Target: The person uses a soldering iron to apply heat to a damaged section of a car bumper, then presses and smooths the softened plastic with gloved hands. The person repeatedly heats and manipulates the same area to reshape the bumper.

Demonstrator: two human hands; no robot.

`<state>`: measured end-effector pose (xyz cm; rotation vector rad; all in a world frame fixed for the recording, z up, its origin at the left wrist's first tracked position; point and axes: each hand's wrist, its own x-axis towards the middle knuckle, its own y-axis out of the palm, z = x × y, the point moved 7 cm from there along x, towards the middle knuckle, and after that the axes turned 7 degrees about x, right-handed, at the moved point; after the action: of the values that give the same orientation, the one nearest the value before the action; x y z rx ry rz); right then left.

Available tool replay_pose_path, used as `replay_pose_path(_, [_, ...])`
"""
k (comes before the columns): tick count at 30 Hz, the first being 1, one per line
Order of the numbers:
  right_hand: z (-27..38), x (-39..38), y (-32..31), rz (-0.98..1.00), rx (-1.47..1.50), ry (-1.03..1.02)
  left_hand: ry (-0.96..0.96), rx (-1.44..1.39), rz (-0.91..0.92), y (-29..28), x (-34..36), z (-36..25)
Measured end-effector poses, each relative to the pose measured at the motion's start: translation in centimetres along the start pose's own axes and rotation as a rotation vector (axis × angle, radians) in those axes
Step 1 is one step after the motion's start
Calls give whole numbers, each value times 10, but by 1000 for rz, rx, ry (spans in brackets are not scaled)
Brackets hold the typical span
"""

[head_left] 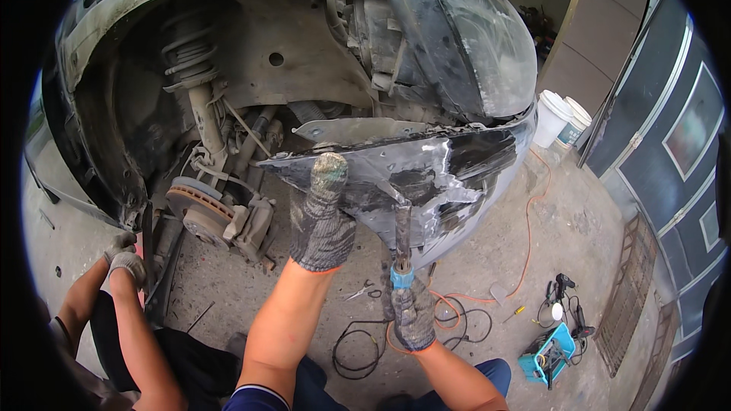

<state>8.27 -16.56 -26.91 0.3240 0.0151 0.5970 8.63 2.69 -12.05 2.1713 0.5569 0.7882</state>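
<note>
My left hand (324,224), in a grey patterned knit glove, is at the pointed end of the bumper (476,156). One digit points up across its face, the hand closes around its lower edge, and the other fingers are mostly hidden. My right hand (413,320), gloved alike, is wrapped around a plastic welding gun (403,240) with a blue collar and dark metal tube. Its narrow bent tip meets the bumper's scuffed surface, where black, grey and white patches show. A headlight (487,42) sits above the bumper.
The open wheel well holds a coil spring (190,61) and brake disc (202,209). A co-worker's gloved hands (128,265) are at lower left. Scissors (359,290), a black cable (356,354), an orange hose (527,278), a blue tool basket (547,354) and white buckets (553,118) occupy the floor.
</note>
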Motion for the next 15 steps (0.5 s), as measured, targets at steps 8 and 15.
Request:
replay_pose_path(8, [9, 3, 1, -75, -105, -116, 13, 53, -11, -8, 1, 1])
replay_pose_path(15, [20, 4, 6, -109, -36, -147, -32, 65, -3, -10, 0, 3])
